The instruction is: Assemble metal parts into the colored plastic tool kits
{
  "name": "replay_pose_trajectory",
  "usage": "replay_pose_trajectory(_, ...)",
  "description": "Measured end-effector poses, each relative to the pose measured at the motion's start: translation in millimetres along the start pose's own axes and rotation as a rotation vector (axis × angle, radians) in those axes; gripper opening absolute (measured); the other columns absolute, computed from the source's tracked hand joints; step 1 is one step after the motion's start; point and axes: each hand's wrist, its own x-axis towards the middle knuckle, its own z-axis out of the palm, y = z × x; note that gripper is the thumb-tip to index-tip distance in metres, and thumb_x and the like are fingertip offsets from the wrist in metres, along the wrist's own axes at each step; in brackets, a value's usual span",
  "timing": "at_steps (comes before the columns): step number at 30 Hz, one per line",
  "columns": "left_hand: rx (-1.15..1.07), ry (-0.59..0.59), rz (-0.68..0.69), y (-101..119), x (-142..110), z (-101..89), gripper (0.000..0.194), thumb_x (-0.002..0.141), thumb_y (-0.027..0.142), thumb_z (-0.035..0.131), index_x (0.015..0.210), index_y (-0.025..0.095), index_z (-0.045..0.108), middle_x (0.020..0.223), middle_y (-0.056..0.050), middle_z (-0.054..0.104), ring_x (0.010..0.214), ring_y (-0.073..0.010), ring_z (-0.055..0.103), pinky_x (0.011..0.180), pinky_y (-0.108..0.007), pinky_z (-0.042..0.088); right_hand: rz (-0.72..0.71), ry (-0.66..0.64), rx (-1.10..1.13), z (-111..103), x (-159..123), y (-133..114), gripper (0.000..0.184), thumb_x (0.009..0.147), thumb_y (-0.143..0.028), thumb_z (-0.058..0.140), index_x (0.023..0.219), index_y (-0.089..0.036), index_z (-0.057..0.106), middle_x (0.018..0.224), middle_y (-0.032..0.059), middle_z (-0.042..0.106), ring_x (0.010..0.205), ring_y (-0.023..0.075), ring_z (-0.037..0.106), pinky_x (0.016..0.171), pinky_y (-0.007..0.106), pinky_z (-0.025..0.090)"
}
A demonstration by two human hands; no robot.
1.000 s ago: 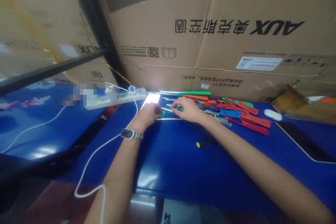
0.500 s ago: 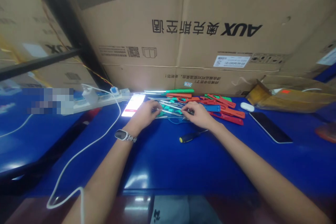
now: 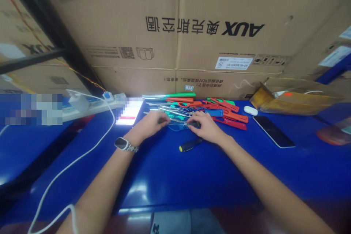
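Note:
Both hands are at the near edge of a pile of tools on the blue table. My left hand [image 3: 150, 123] is closed in a pinch at the left end of a thin metal rod [image 3: 178, 123]. Around the rod's other end the fingers of my right hand [image 3: 207, 125] are closed; part of it is hidden there. Just behind lie metal shafts with green parts [image 3: 167, 108]. A blue flat-handled tool [image 3: 214, 113] and several red and orange ones [image 3: 233, 122] lie to the right. Nearer me is a dark screwdriver [image 3: 190, 145] with a yellow end.
A lit phone [image 3: 130, 111] lies left of the pile, near a white power strip [image 3: 90, 106] and a trailing white cable [image 3: 74, 166]. On the right are a white case [image 3: 250, 110], a dark phone [image 3: 272, 131] and an open carton [image 3: 298, 100]. A large cardboard box [image 3: 197, 0] stands behind.
The view has swung right. Both hands have come to the pile's near edge, from among the green-handled pieces, and the thin rod now spans between them.

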Motion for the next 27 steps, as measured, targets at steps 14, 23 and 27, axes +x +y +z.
replay_pose_trajectory(14,0.123,0.089,0.037,9.1,19.4,-14.2,0.019,0.090,0.027,0.054,0.090,0.019,0.072,0.093,-0.006,0.072,0.083,-0.0213,0.065,0.079,-0.033,0.049,0.084,0.220,0.084,-14.5,-0.5,15.1,0.015,0.085,-0.015,0.058,0.090,-0.021,0.071,0.092,0.0051,0.068,0.090,0.0214,0.062,0.082,0.036,0.043)
replay_pose_trajectory(23,0.073,0.146,0.065,20.1,29.5,17.4,0.018,0.093,0.025,0.052,0.092,0.020,0.069,0.099,-0.007,0.070,0.095,-0.0231,0.064,0.084,-0.035,0.048,0.162,0.217,0.000,-22.9,3.4,31.8,0.012,0.085,-0.018,0.060,0.088,-0.021,0.071,0.091,0.0050,0.070,0.086,0.0205,0.062,0.079,0.034,0.045)
replay_pose_trajectory(27,0.070,0.147,0.057,15.4,22.4,21.7,0.019,0.095,0.026,0.051,0.093,0.020,0.068,0.101,-0.007,0.069,0.094,-0.0232,0.063,0.085,-0.036,0.049,0.115,0.038,-0.146,-30.8,36.9,29.1,0.013,0.085,-0.023,0.062,0.090,-0.022,0.074,0.093,0.0058,0.073,0.093,0.0228,0.063,0.086,0.036,0.044)
